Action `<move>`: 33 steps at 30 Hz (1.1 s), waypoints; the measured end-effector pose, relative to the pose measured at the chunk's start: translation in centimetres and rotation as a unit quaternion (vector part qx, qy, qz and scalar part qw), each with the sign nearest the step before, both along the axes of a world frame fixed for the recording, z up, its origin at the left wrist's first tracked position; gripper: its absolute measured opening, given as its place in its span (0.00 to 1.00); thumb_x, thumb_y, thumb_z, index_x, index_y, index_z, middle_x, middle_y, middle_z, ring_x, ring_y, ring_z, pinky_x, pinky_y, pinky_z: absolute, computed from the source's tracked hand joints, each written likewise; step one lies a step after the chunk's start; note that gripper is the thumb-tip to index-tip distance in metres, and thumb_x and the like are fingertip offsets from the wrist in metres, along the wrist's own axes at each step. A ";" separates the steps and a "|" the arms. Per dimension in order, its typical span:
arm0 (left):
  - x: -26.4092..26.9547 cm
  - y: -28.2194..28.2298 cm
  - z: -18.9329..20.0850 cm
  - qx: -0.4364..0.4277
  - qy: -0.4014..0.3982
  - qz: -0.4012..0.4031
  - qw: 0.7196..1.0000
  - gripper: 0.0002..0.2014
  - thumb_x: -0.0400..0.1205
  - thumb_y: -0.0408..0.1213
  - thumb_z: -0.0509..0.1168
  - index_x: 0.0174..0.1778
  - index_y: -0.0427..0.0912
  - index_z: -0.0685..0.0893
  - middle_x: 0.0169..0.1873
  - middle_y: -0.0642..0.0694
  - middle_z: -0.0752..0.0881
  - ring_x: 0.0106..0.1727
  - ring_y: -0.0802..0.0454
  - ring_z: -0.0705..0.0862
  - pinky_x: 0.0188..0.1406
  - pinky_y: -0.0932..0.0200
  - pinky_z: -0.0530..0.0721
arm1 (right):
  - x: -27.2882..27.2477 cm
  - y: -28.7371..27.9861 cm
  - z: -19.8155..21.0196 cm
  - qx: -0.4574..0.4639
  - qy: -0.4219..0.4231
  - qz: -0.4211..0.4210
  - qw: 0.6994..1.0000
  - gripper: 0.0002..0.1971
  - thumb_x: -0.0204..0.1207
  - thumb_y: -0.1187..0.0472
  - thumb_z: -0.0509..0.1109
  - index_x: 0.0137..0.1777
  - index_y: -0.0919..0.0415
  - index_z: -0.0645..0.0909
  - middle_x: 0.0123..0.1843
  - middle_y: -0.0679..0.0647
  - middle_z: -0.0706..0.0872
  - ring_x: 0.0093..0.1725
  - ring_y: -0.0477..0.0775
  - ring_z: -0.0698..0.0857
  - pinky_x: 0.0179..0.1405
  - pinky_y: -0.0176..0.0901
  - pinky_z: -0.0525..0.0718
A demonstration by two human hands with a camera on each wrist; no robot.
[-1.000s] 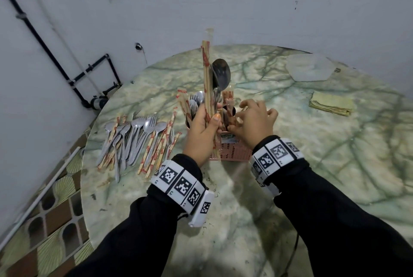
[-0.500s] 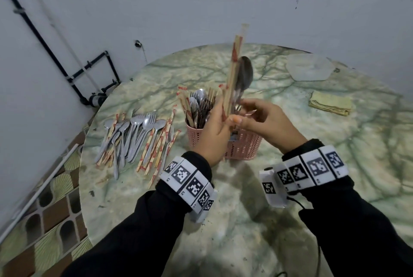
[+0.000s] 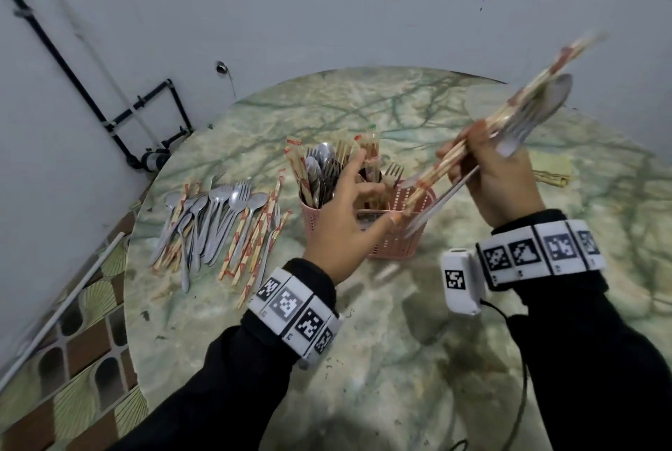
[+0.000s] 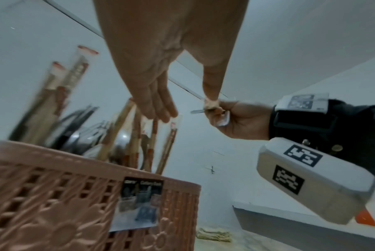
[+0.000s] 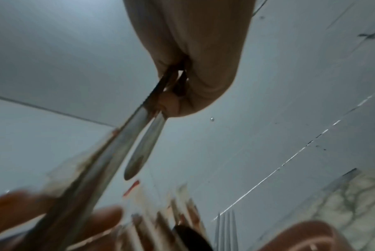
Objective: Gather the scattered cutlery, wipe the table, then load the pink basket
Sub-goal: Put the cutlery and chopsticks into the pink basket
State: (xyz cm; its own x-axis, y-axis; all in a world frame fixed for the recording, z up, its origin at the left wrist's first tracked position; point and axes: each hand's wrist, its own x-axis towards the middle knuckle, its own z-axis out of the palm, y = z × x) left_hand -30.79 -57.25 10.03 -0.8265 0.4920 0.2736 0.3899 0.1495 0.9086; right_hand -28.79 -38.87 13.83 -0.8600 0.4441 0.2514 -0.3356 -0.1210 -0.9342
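The pink basket (image 3: 396, 243) stands mid-table, its left side packed with forks, spoons and wrapped chopsticks (image 3: 320, 174). My left hand (image 3: 363, 192) hovers open over the basket, fingers spread and holding nothing. To the right, my right hand (image 3: 483, 167) grips a bundle of wrapped chopsticks (image 3: 509, 112) and a spoon (image 3: 549, 101), tilted up to the right, their lower ends above the basket's right side. The left wrist view shows the open left hand (image 4: 156, 105) above the basket (image 4: 64, 203). Metal handles (image 5: 139, 135) jut from my right fist in the right wrist view.
A row of loose spoons, forks and wrapped chopsticks (image 3: 218, 221) lies on the marble table (image 3: 400, 341) left of the basket. A folded yellow cloth (image 3: 551, 176) sits at the right behind my right hand. Black pipes (image 3: 145, 116) run along the near wall at left.
The bundle passed from my left hand to my right, which swung it up and to the right, tilting it. My left hand let go and opened over the basket.
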 end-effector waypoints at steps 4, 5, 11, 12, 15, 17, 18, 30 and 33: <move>-1.0 -2.0 -0.9 0.163 0.054 0.176 0.969 0.16 0.74 0.44 0.64 0.58 0.55 0.74 0.42 0.61 0.81 0.45 0.70 0.81 0.48 0.70 0.82 | -0.8 1.7 0.3 -0.048 0.007 -0.065 0.997 0.15 0.86 0.58 0.53 0.38 0.60 0.71 0.25 0.51 0.87 0.19 0.44 0.78 0.22 0.34 0.76; -1.6 -2.4 -1.3 0.193 0.058 0.234 0.951 0.15 0.74 0.43 0.63 0.57 0.50 0.74 0.44 0.59 0.79 0.46 0.70 0.79 0.47 0.71 0.81 | -1.0 1.9 0.2 -0.058 0.005 -0.074 0.996 0.15 0.86 0.57 0.52 0.38 0.59 0.70 0.24 0.50 0.86 0.21 0.45 0.80 0.23 0.35 0.77; -5.3 -4.0 -5.7 0.029 -0.080 0.242 0.966 0.56 0.61 0.52 0.78 0.80 0.47 0.53 0.76 0.44 0.63 0.74 0.54 0.64 0.69 0.58 0.64 | -2.9 1.7 -0.7 -0.189 0.018 -0.064 0.980 0.15 0.87 0.55 0.50 0.39 0.58 0.69 0.23 0.50 0.80 0.31 0.53 0.86 0.36 0.48 0.86; -5.8 -3.9 -6.1 0.012 -0.100 0.202 0.974 0.61 0.57 0.52 0.79 0.81 0.49 0.49 0.78 0.45 0.61 0.77 0.53 0.61 0.72 0.56 0.62 | -3.4 1.3 -0.9 -0.204 0.032 -0.058 0.977 0.15 0.87 0.56 0.50 0.39 0.58 0.68 0.22 0.51 0.78 0.29 0.53 0.84 0.36 0.48 0.85; -7.2 -3.3 -6.7 -0.016 -0.142 0.144 0.979 0.63 0.53 0.47 0.81 0.81 0.49 0.50 0.78 0.44 0.64 0.78 0.50 0.64 0.76 0.51 0.61 | -4.8 0.0 -0.9 -0.235 0.066 -0.053 0.968 0.17 0.87 0.56 0.50 0.37 0.59 0.67 0.21 0.51 0.72 0.24 0.51 0.76 0.32 0.45 0.81; -7.8 -2.8 -6.9 -0.026 -0.155 0.134 0.978 0.57 0.54 0.41 0.83 0.77 0.41 0.59 0.69 0.46 0.75 0.71 0.50 0.74 0.75 0.46 0.69 | -5.6 -0.8 -0.7 -0.248 0.078 -0.058 0.964 0.18 0.87 0.54 0.48 0.36 0.59 0.67 0.19 0.50 0.70 0.21 0.50 0.74 0.31 0.43 0.79; -7.8 -2.5 -6.9 -0.021 -0.158 0.136 0.978 0.52 0.56 0.34 0.83 0.75 0.39 0.63 0.63 0.49 0.79 0.65 0.51 0.78 0.72 0.47 0.73 | -5.9 -1.1 -0.7 -0.255 0.083 -0.060 0.962 0.18 0.87 0.54 0.48 0.36 0.59 0.66 0.19 0.50 0.69 0.21 0.50 0.73 0.30 0.42 0.78; -8.8 -2.4 -8.0 -0.026 -0.146 0.144 0.979 0.41 0.60 0.29 0.82 0.66 0.39 0.69 0.50 0.53 0.82 0.55 0.54 0.83 0.52 0.68 0.80 | -7.6 -3.4 -5.1 -0.215 -0.001 -0.035 0.976 0.18 0.84 0.52 0.58 0.33 0.58 0.63 0.17 0.47 0.62 0.18 0.48 0.65 0.23 0.37 0.71; -8.8 -2.4 -8.1 -0.031 -0.141 0.149 0.978 0.42 0.60 0.29 0.82 0.68 0.38 0.68 0.50 0.54 0.81 0.53 0.56 0.82 0.50 0.74 0.79 | -7.3 -4.0 -5.7 -0.162 -0.031 -0.044 0.985 0.17 0.82 0.55 0.62 0.32 0.58 0.65 0.16 0.45 0.68 0.17 0.45 0.69 0.21 0.36 0.73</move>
